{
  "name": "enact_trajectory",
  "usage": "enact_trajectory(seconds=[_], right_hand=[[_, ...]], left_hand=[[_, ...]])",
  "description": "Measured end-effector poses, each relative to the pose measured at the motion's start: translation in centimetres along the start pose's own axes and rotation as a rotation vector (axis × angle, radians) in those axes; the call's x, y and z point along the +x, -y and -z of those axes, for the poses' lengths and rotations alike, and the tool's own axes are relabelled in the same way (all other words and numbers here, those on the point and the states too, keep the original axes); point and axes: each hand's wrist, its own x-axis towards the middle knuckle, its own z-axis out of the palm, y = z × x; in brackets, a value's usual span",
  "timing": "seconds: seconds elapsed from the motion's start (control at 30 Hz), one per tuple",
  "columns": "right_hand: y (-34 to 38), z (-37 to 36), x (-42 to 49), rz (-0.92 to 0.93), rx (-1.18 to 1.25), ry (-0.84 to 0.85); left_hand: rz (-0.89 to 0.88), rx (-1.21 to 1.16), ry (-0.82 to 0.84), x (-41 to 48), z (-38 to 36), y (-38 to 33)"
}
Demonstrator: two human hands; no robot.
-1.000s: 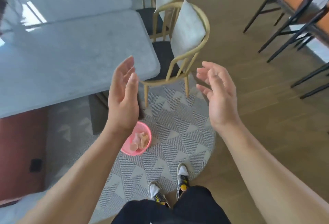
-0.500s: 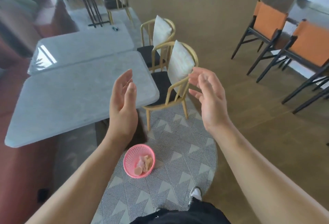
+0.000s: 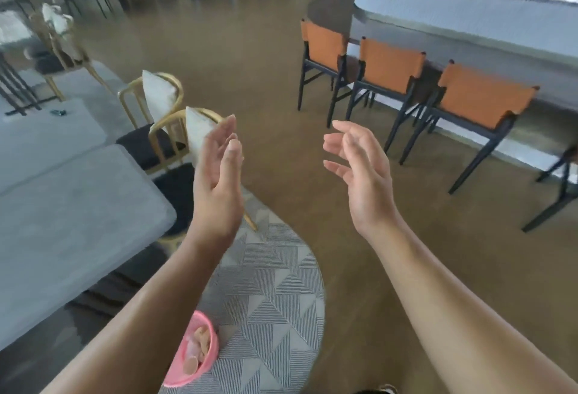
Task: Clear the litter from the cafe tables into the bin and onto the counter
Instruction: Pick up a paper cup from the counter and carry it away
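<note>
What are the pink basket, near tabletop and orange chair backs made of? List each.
Pink basket: likely plastic, glossy uniform colour, thin wall.
Near tabletop: stone or concrete look, matte mottled grey, rounded edge.
Orange chair backs: probably leather or vinyl, smooth taut sheet.

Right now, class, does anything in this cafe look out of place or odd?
A pink basket holding pale scraps sits on the patterned rug beside the grey table, an odd spot for it. A small dark item lies on the farther table.
</note>
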Motion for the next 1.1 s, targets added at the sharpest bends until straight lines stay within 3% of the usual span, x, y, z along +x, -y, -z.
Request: enact_trajectory(seconds=[0.5,1.1], right_hand=[[6.3,36.8,2.7,0.107,-0.151,-0.484],[7.3,62.3,8.9,0.143,-0.253,-0.795]], left_hand=[[-0.005,-0.225,0.478,-2.3,-40.2,-1.6],[-0.006,-0.354,0.818,-1.8,-72.2,-0.4]])
